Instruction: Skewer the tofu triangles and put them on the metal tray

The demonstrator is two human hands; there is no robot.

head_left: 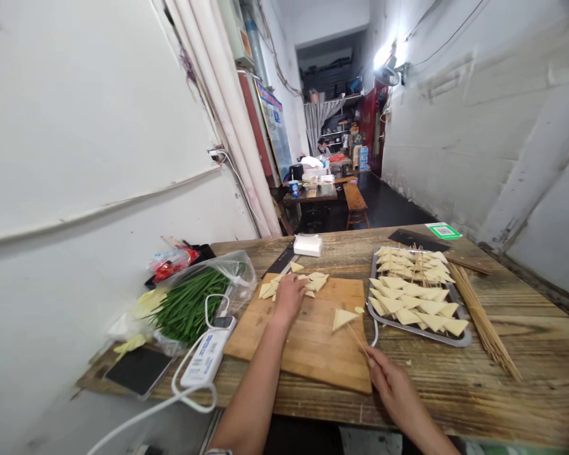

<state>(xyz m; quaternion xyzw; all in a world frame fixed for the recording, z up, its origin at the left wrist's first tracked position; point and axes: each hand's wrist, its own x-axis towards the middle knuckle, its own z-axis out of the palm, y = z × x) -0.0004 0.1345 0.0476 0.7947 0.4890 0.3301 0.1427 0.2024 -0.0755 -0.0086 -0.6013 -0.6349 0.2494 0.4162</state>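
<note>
My right hand (387,378) is closed around the lower end of a thin bamboo skewer (358,338). On the skewer's tip is a pale yellow triangle of tofu sheet (343,318), over the right side of the wooden cutting board (322,346). My left hand (290,296) reaches over a loose pile of the same triangles (317,282) at the board's far edge. Its fingers look slightly apart and touch the pile; their tips are partly hidden. A small yellow scrap (359,310) lies near the skewered triangle.
Right of the board, a metal tray (461,339) holds rows of skewered triangles, with bare skewers (486,322) beside it. A knife (281,258) and white box (308,245) lie behind the board. Green chives (189,303), a power strip (209,351) and its cable are left.
</note>
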